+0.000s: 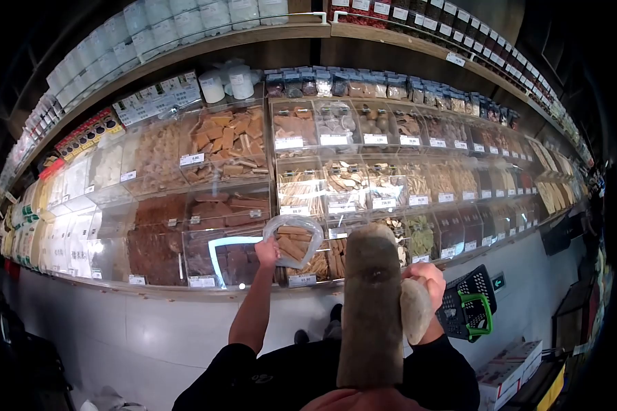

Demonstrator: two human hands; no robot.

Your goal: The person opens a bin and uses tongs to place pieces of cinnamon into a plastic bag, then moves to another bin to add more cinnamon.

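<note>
My left hand point(268, 252) is closed on the left edge of a clear plastic bag point(313, 227), its rounded mouth spread open over the front bins. Brown bark-like sticks point(295, 243) show inside its outline. My right hand point(426, 275) is raised on the right, its fingers curled around a thick grey-brown antler-like piece point(371, 315) with a blunt rounded top and a shorter side prong point(415, 312). This piece stands upright close to the camera and covers part of the bins and my body. Some right-hand fingers are hidden behind it.
Clear bins of dried goods point(230, 133) with price labels rise in tiers ahead. Packaged goods line the upper shelf point(240, 34). A dark basket with a green handle point(476, 312) is at right, near white boxes point(511, 373) on the floor.
</note>
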